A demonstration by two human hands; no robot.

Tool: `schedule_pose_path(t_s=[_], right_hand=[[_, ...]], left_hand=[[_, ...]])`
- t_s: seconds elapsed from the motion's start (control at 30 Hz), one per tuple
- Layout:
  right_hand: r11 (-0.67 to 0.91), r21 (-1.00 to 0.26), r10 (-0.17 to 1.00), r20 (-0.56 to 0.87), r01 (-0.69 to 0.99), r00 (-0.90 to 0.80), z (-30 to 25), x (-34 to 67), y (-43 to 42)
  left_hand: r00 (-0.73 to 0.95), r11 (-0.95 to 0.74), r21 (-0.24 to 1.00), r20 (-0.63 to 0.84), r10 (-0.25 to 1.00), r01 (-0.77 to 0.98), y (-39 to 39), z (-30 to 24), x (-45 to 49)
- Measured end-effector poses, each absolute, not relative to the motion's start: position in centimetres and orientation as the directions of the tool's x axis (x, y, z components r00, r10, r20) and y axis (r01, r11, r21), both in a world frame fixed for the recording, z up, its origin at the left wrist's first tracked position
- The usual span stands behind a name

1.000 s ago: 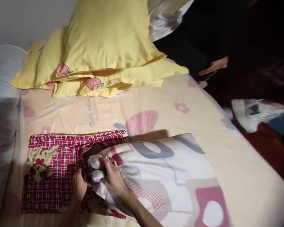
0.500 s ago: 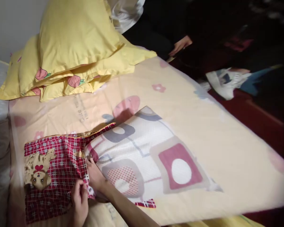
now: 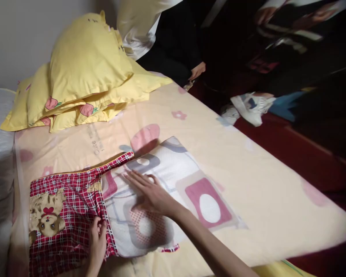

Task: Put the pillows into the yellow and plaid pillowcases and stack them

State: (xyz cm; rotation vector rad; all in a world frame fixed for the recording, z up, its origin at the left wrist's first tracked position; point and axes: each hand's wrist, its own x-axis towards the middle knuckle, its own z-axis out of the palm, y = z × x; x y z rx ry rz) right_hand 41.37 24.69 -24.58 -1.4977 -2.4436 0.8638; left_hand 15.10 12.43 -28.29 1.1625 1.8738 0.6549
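Note:
A red plaid pillowcase [image 3: 75,200] with a dog print lies flat on the bed. Partly inside its mouth is a flat white pillow [image 3: 173,173] patterned with grey and pink shapes; how far it reaches in is hidden. My left hand [image 3: 97,240] has its fingers curled on the pillowcase near the opening's edge. Over the white pillow, my right hand [image 3: 152,196] is open, fingers stretched toward the opening's far side. Whether its palm presses on the pillow I cannot tell.
Yellow pillows [image 3: 86,65] with strawberry prints are piled at the bed's head by the wall. The cream flowered bed sheet [image 3: 248,184] extends to the right. Beyond the bed are people in dark clothes, a hand [image 3: 198,70] and white shoes [image 3: 252,107].
My right hand has left the pillowcase opening and moved right and up, its fingers now spread over the white pillow. My left hand keeps its hold. The view has shifted slightly.

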Motion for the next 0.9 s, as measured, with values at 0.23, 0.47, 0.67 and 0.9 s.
schedule_pose_path(t_s=[0.23,0.47,0.67,0.9], right_hand=[[0.306,-0.541,0.875,-0.164,0.783,-0.455,-28.1,37.2,25.4],[0.504,-0.541,0.791,-0.024,0.673,-0.611,-26.4,34.7,22.8],[0.451,-0.536,0.834,-0.034,0.714,-0.551,-26.8,34.1,22.3],[0.244,-0.578,0.967,0.081,0.779,-0.243,-23.9,44.4,25.6]], left_hand=[[-0.158,0.247,0.58,-0.201,0.967,0.776,17.8,-27.4,14.7],[-0.099,0.134,0.753,-0.092,0.991,0.644,19.1,-25.7,17.8],[-0.125,0.207,0.594,-0.177,0.976,0.778,17.5,-27.2,15.5],[-0.094,0.12,0.373,-0.088,0.992,0.92,21.7,-23.3,14.5]])
